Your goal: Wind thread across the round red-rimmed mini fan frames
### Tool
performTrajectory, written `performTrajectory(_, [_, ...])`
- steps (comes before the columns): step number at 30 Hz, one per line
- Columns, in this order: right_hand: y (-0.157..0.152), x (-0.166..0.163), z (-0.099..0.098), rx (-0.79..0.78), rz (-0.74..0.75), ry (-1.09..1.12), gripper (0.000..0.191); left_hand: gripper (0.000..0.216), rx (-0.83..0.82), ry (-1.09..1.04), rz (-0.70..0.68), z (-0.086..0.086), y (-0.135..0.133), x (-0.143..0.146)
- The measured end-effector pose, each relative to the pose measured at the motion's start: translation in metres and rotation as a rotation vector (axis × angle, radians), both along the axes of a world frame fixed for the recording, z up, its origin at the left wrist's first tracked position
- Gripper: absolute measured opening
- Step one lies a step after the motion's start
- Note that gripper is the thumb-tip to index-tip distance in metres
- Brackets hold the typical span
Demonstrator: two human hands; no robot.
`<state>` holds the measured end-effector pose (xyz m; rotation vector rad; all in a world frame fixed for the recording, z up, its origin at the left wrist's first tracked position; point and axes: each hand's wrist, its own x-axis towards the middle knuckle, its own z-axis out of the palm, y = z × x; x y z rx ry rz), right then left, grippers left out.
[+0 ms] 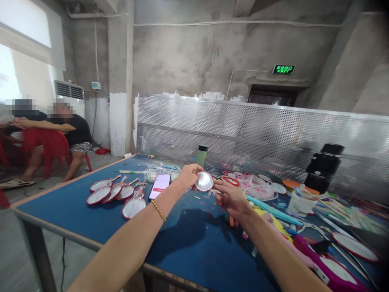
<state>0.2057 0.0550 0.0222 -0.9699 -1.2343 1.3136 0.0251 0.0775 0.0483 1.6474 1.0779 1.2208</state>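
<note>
My left hand (pixel 187 176) is raised over the blue table (pixel 75 219) and its fingers pinch a small round silvery disc (pixel 204 181) by its left edge. A gold bead bracelet (pixel 158 210) sits on that wrist. My right hand (pixel 230 198) hovers just right of and below the disc, fingers curled, thumb and forefinger close to the disc's rim; whether it touches the disc is unclear. A phone (pixel 160 185) with a lit screen lies flat on the table left of my left hand.
Several round red-rimmed fans with handles (pixel 114 194) lie on the table's left. A green bottle (pixel 201 155) stands by the perforated metal screen (pixel 258 134). Coloured parts, a white cup (pixel 299 205) and a black device (pixel 323 168) crowd the right. Two people sit at far left on red chairs (pixel 45 146).
</note>
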Motion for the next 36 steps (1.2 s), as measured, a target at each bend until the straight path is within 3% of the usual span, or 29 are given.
performTrajectory(6, [0.006,0.01,0.005,0.074,-0.112,-0.032,0.03,0.036,0.042,0.033,-0.11,-0.002,-0.003,0.002])
performTrajectory(11, [0.004,0.017,0.014,0.213,-0.185,-0.181,0.035,0.038,0.086,0.085,-0.124,-0.005,-0.006,0.005])
performTrajectory(19, [0.007,0.009,0.005,0.403,-0.187,-0.466,0.03,0.038,0.134,0.212,-0.117,-0.011,-0.01,0.01])
performTrajectory(36, [0.011,0.011,-0.004,0.557,-0.15,-0.571,0.032,0.035,0.143,0.282,-0.064,-0.019,0.0,0.012])
